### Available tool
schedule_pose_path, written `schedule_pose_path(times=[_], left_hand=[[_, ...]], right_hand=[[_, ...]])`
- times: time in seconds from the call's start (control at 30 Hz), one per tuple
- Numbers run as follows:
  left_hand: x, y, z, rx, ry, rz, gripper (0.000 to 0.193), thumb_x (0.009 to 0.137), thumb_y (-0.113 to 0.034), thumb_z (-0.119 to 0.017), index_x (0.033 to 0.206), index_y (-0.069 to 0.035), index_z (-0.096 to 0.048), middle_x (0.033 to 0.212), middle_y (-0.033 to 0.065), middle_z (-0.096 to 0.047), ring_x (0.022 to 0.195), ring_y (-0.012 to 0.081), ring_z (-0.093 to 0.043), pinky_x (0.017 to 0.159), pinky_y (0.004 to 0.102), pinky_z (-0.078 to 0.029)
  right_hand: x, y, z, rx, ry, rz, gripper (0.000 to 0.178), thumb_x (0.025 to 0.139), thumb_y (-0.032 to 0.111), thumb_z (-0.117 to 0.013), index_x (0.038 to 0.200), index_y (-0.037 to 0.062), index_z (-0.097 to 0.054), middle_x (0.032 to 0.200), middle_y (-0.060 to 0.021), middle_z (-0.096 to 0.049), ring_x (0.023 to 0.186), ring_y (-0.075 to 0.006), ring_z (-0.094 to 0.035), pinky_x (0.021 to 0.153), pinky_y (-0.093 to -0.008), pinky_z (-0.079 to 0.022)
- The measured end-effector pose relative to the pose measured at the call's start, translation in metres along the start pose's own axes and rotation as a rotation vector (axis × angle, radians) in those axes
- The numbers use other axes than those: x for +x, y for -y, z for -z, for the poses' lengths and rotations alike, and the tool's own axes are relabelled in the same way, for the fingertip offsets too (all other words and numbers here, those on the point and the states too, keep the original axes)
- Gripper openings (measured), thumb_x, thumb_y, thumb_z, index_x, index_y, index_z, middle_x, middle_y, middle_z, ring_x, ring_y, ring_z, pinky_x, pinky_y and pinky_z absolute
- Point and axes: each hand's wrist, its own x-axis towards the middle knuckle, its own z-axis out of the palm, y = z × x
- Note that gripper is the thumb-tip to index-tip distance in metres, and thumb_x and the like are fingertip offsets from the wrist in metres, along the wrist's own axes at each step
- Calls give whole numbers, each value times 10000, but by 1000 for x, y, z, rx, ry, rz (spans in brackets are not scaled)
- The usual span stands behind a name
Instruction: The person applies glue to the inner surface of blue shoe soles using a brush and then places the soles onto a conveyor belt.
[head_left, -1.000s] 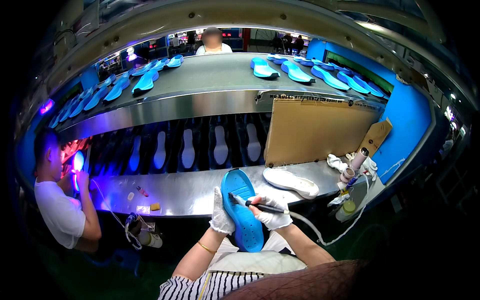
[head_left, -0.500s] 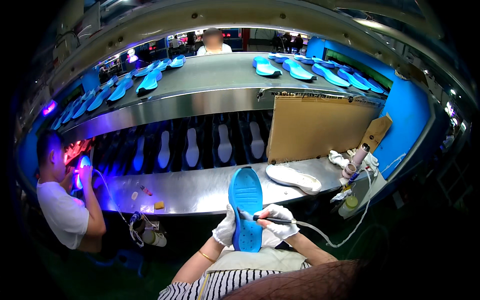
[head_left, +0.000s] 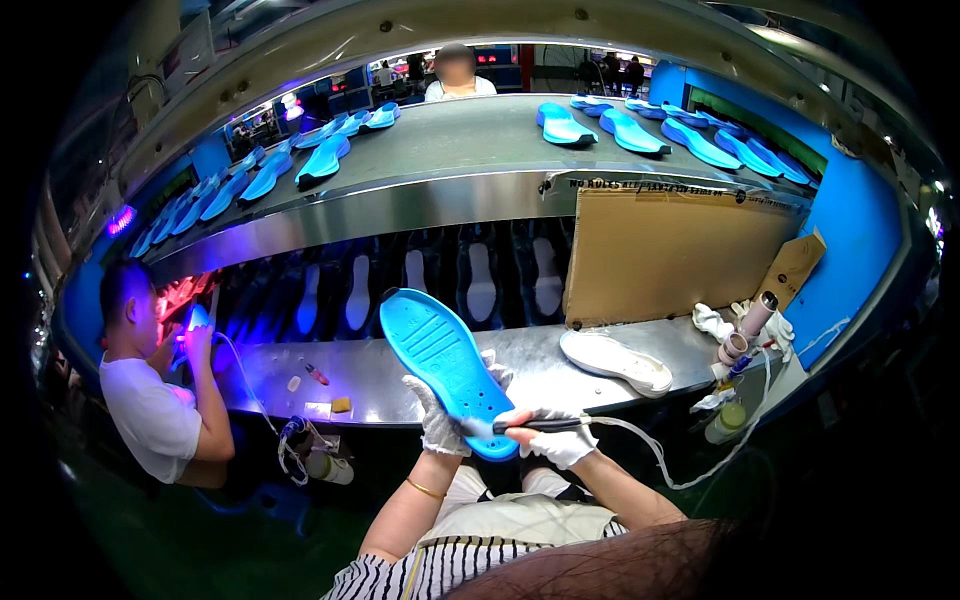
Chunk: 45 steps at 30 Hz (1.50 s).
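Note:
A bright blue shoe sole (head_left: 436,345) slants in front of me, its dark-tipped end up and to the left. My left hand (head_left: 441,424), in a white glove, grips the sole by its left edge, with fingers showing past the right edge. In my gloved right hand (head_left: 562,444), bare at the fingertips, is a brush (head_left: 545,425) with a black handle. Its bristles touch or hover just over the lower, holed part of the sole. A pale hose (head_left: 643,440) runs from the handle off to the right.
Beyond the steel bench (head_left: 380,385) runs a conveyor belt (head_left: 470,135) carrying blue soles. A white shoe (head_left: 617,362), a cardboard sheet (head_left: 680,255), thread spools (head_left: 745,330) and a capped bottle (head_left: 726,422) stand right. A co-worker (head_left: 155,390) sits left.
The sole has gone from nearly upright to tilted left, its top end higher. The brush has shifted from mid-sole to the lower end. The whole view has swung slightly left.

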Motion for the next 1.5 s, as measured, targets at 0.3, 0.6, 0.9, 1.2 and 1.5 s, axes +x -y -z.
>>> schedule_pose_path(times=[0.3,0.6,0.9,1.2,1.5], left_hand=[[25,-19,2,64,231,-157,1052,648,-817,-397,1345,-30,-359,1255,135,-521,1122,302,-523,1034,457,-351],[44,-34,4,188,319,-88,1052,633,-788,-471,1357,-38,-329,1291,180,-457,1127,321,-520,1005,459,-394],[63,-44,22,640,277,116,1041,625,-766,-517,1324,-10,-365,1233,153,-513,1111,271,-529,936,412,-457],[74,-56,-14,741,220,443,750,750,-561,-649,1231,-12,-475,1089,111,-583,923,188,-589,797,318,-510],[94,-52,-1,821,-96,537,523,872,-421,-578,1224,-41,-503,1054,67,-577,888,138,-545,781,269,-484]], right_hand=[[6,3,7,284,45,-318,134,770,-6,-663,889,44,-626,877,-62,-648,705,-100,-603,613,-193,-465],[20,-19,16,489,87,-203,159,757,62,-708,859,24,-591,835,-101,-629,723,-131,-598,635,-231,-484],[29,-13,34,-197,63,-224,106,750,41,-672,831,68,-609,762,-21,-602,664,-97,-549,602,-225,-449],[41,0,37,130,201,-159,100,726,37,-663,816,39,-622,773,-42,-605,656,-108,-548,581,-215,-445],[48,14,26,-107,251,-300,110,714,-29,-620,794,45,-611,772,-29,-600,723,-106,-556,659,-243,-457]])
